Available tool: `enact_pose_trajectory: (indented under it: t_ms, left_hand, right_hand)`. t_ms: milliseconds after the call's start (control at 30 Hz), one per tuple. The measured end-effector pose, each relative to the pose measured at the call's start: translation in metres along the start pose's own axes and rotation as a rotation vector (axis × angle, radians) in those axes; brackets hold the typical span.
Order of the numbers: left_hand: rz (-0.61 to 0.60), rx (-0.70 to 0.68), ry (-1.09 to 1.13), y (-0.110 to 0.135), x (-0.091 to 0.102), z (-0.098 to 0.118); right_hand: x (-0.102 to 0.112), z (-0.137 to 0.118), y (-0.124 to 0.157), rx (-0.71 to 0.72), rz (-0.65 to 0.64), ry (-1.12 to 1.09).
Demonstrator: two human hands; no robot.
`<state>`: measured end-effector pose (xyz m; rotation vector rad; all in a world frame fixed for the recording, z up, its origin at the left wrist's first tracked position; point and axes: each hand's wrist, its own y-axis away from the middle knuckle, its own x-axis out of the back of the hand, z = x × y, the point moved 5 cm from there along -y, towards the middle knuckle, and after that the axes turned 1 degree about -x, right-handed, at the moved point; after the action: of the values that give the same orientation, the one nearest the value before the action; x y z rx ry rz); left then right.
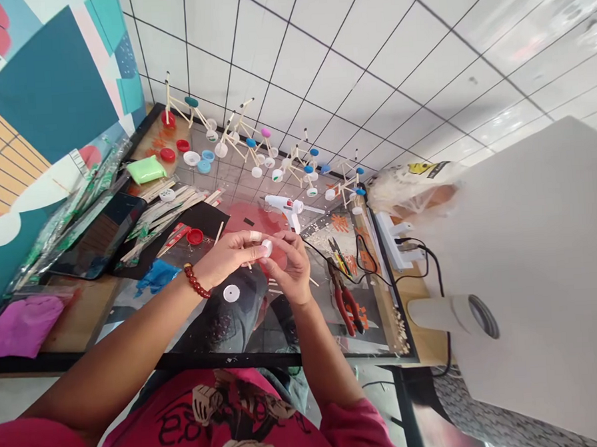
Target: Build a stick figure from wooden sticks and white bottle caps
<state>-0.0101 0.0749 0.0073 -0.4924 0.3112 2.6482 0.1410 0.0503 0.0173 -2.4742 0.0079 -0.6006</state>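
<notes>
Above the glass table point(184, 336), my left hand point(227, 257) pinches a small white bottle cap point(266, 248) between thumb and fingers. From the other side, my right hand point(291, 270) closes its fingertips on the same cap, and its inside is hidden from me. Just beyond my right fingers lies a white hot glue gun point(288, 207). A white disc point(231, 293) rests on the glass below my left hand, and a red cap point(194, 236) sits beyond my left wrist.
Small stick-and-cap models point(254, 149) line the tiled wall. Red-handled pliers point(346, 301) lie at right near the black cord point(371, 276). Bundled wooden sticks point(162, 214), a phone point(99, 234), green clay point(146, 170) and purple clay point(26, 324) occupy the left. A power strip point(397, 242) borders the right edge.
</notes>
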Motion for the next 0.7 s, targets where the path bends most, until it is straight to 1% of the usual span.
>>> enact_pose_trajectory:
  t_ms: [33, 67, 100, 133, 167, 200, 233, 300, 367, 400, 433, 500, 567, 600, 667, 700]
  left_hand:
    - [-0.002, -0.005, 0.050, 0.000, 0.001, 0.000]
    - [0.002, -0.011, 0.105, -0.001, 0.002, -0.001]
    - [0.008, -0.015, 0.160, -0.001, 0.003, -0.001]
    - [0.011, -0.016, 0.208, -0.002, 0.005, -0.001]
    - [0.009, -0.016, 0.243, -0.002, 0.006, -0.002]
    - [0.005, -0.017, 0.266, -0.002, 0.006, -0.001]
    - [0.001, -0.019, 0.280, -0.002, 0.007, -0.001]
    - [-0.005, -0.033, 0.299, -0.002, 0.008, 0.000]
    - [-0.009, -0.038, 0.321, -0.002, 0.009, 0.000]
    - [-0.009, -0.038, 0.334, -0.002, 0.010, -0.001]
    - [-0.004, -0.039, 0.348, -0.003, 0.012, -0.001]
    - [0.037, -0.047, 0.385, -0.005, 0.016, -0.001]
    - [0.106, -0.066, 0.432, -0.006, 0.023, 0.001]
    - [0.143, -0.083, 0.452, -0.007, 0.026, 0.002]
    - [0.201, -0.123, 0.471, -0.007, 0.030, 0.005]
    - [0.220, -0.142, 0.472, -0.007, 0.032, 0.007]
  right_hand:
    - [0.004, 0.004, 0.000, -0.030, 0.032, 0.006]
    - [0.011, 0.011, -0.001, -0.088, 0.109, 0.028]
    - [0.019, 0.021, -0.002, -0.164, 0.218, 0.073]
    - [0.029, 0.033, -0.003, -0.251, 0.346, 0.140]
    - [0.037, 0.046, -0.005, -0.337, 0.447, 0.235]
    - [0.042, 0.057, -0.011, -0.389, 0.481, 0.327]
    - [0.044, 0.068, -0.019, -0.412, 0.457, 0.396]
    - [0.039, 0.088, -0.038, -0.432, 0.306, 0.456]
    - [0.031, 0.097, -0.053, -0.433, 0.147, 0.446]
    - [0.028, 0.097, -0.057, -0.431, 0.105, 0.431]
    - [0.027, 0.094, -0.059, -0.425, 0.096, 0.415]
    - [0.030, 0.080, -0.053, -0.408, 0.166, 0.373]
    - [0.036, 0.063, -0.035, -0.371, 0.262, 0.294]
    - [0.038, 0.055, -0.024, -0.350, 0.285, 0.235]
    - [0.039, 0.044, -0.001, -0.315, 0.287, 0.120]
    - [0.038, 0.041, 0.009, -0.313, 0.248, 0.065]
